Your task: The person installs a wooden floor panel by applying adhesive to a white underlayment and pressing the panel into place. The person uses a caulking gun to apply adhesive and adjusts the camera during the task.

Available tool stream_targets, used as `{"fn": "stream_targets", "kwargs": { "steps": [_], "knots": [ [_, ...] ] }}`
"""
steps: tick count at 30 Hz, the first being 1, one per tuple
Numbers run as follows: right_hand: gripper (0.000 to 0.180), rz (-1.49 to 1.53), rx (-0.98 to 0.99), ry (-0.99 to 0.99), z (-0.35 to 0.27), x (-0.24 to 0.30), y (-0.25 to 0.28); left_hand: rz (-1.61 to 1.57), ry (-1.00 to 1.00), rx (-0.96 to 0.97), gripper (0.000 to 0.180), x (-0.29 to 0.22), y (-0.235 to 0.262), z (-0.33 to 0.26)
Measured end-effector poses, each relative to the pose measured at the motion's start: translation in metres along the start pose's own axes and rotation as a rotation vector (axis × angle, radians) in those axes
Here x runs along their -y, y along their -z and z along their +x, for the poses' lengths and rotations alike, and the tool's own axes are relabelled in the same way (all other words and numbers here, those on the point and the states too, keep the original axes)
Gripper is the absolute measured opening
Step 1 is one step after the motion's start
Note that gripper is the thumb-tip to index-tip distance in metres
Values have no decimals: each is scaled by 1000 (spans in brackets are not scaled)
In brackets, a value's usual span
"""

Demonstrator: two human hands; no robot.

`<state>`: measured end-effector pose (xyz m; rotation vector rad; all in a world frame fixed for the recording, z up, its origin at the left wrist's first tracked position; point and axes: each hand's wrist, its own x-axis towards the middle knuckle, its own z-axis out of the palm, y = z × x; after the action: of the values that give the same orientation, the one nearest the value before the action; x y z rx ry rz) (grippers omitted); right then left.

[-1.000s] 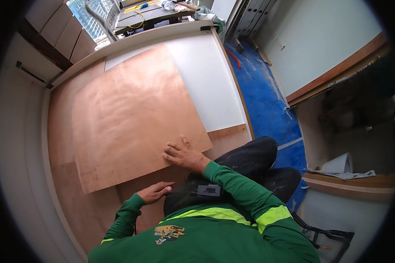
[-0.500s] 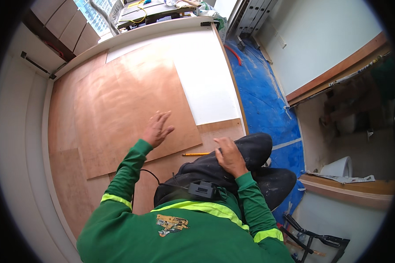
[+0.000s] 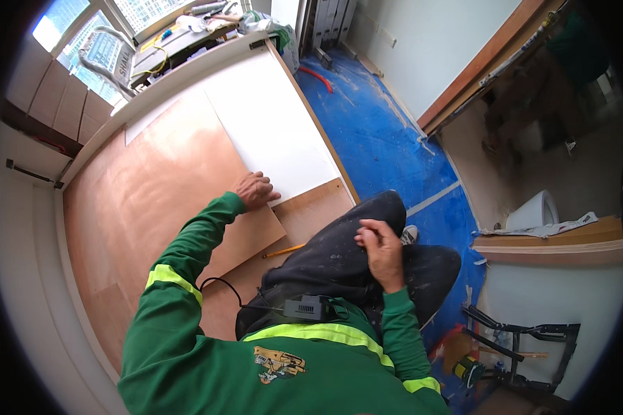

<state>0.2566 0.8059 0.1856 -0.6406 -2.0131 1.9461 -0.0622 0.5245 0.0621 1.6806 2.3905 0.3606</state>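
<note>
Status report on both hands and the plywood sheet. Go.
Left hand flat on the thin reddish-brown plywood sheet, at its edge beside the white panel. Right hand resting on the dark-trousered knee, empty. Yellow pencil lying by the sheet's corner.

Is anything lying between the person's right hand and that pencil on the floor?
Only the person's own dark-trousered knee. The right hand rests on it, and the pencil lies just beyond it on the plywood. The left hand presses the plywood sheet.

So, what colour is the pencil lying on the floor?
Yellow-orange; the pencil shows best in the head view.
</note>
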Motion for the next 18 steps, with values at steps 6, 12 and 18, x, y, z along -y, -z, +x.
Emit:
{"fn": "stream_targets", "kwargs": {
  "steps": [6, 12, 18],
  "knots": [
    [27, -292, -500, -144, -52, -7, 199, -67, 71, 9, 48, -40, 73, -1],
    [33, -412, -906, -252, -100, -13, 310, 24, 123, -289, 54, -52, 231, -41],
    [37, 64, -166, -7, 53, 54, 124, 48, 254, -363, 64, -56, 311, -100]
  ]
}}
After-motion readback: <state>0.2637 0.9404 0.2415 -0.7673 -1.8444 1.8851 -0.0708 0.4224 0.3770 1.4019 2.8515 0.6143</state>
